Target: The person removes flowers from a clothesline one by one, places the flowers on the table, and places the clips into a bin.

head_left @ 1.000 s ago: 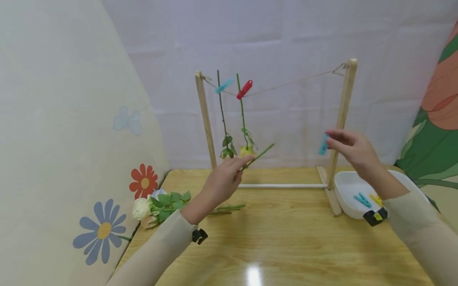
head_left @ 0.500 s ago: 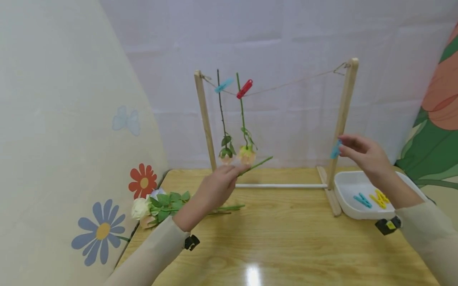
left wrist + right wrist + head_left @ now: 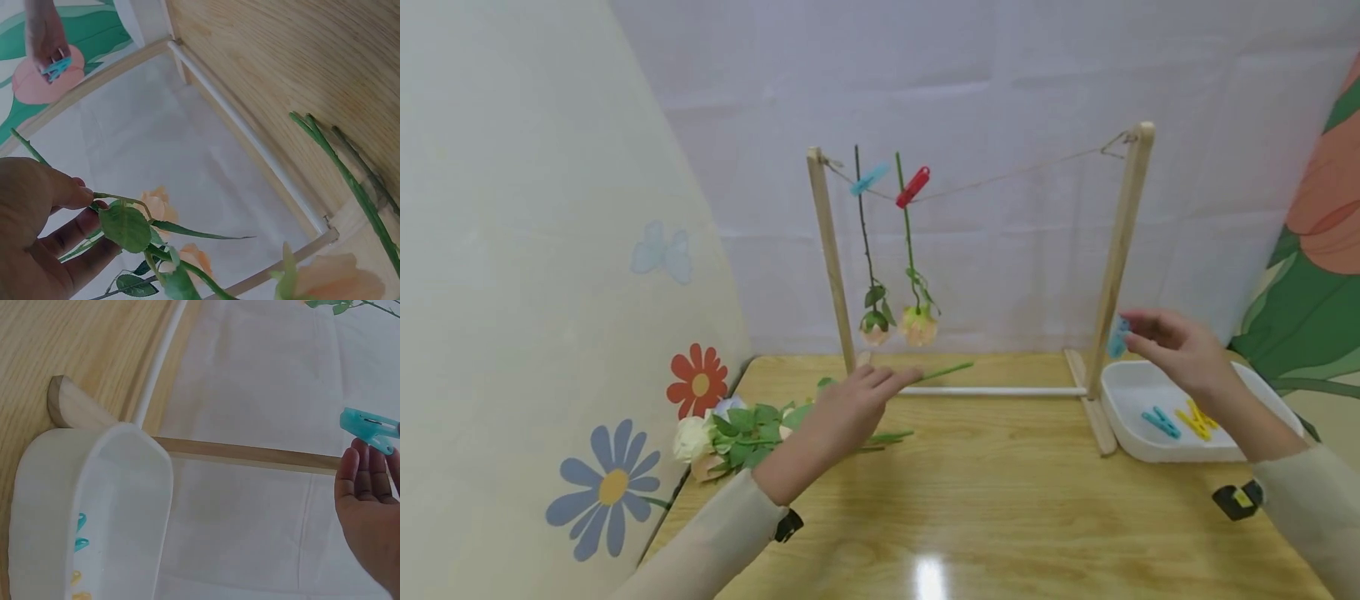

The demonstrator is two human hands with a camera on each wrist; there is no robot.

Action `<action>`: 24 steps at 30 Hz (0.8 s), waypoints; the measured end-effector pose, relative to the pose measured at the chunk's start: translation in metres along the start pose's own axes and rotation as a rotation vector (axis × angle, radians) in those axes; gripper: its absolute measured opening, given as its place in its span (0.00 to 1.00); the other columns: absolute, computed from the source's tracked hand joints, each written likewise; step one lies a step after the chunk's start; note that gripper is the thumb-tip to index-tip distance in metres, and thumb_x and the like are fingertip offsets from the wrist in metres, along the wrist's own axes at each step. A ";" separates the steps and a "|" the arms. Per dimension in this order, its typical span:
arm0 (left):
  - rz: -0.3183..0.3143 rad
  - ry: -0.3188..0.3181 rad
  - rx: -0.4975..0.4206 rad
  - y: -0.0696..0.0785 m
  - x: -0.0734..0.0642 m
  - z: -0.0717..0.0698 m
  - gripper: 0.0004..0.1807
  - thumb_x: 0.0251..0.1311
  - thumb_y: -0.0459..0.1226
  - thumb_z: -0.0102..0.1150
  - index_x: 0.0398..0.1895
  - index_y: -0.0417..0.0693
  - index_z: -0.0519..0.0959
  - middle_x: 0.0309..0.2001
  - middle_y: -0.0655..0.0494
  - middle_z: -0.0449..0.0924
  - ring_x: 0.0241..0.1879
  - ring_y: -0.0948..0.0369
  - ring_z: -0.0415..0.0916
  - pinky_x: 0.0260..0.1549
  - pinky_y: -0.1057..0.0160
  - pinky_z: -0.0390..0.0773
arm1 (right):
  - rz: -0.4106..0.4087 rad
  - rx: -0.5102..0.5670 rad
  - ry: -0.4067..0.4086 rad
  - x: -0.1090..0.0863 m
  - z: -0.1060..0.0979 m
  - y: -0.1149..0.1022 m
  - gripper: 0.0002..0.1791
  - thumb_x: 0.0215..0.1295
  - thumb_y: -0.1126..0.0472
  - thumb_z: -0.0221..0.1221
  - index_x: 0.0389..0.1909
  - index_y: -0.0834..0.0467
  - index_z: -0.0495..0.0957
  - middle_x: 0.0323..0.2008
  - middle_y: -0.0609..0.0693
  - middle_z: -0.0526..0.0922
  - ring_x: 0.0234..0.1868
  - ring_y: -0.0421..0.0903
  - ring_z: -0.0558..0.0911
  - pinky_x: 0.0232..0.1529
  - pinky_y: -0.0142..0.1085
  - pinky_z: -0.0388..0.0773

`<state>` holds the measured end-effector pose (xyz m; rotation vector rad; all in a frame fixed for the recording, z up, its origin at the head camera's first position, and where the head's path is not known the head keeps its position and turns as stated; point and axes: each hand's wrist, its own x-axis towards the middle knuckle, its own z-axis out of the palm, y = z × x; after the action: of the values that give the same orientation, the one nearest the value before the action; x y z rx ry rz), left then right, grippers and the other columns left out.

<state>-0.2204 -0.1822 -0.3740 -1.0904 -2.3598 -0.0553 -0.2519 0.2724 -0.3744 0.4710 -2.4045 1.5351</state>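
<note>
My left hand (image 3: 850, 410) pinches the green stem of a rose (image 3: 334, 278), whose peach bloom and leaves show in the left wrist view. The stem's cut end (image 3: 951, 370) sticks out to the right past the fingers. Between the thumb and fingers of my right hand (image 3: 1183, 350) is a light blue clothespin (image 3: 367, 428), held beside the rack's right post. Two roses hang head down from the twine (image 3: 1011, 174): one by a light blue clothespin (image 3: 870, 180), the other by a red clothespin (image 3: 913, 187).
A white tub (image 3: 1165, 452) at the right holds blue clothespins (image 3: 1161, 422) and yellow clothespins (image 3: 1197, 419). Several roses (image 3: 694, 439) lie at the table's left. The wooden rack has a right post (image 3: 1126, 233), a left post (image 3: 829, 250) and a white crossbar (image 3: 1000, 391).
My left hand has come down with the rose, away from the hanging blooms. My right hand has moved right and down with the blue clothespin, toward the tub.
</note>
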 end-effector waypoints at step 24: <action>0.019 -0.098 0.075 -0.009 -0.019 0.002 0.41 0.54 0.18 0.67 0.70 0.56 0.71 0.49 0.58 0.81 0.44 0.56 0.78 0.14 0.70 0.59 | 0.070 -0.219 -0.030 -0.022 -0.026 0.036 0.25 0.76 0.55 0.57 0.64 0.67 0.71 0.43 0.21 0.75 0.42 0.20 0.74 0.39 0.18 0.74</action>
<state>-0.2176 -0.2014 -0.3832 -1.1027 -2.4170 0.0947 -0.2453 0.3127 -0.4015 0.3701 -2.5980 1.2780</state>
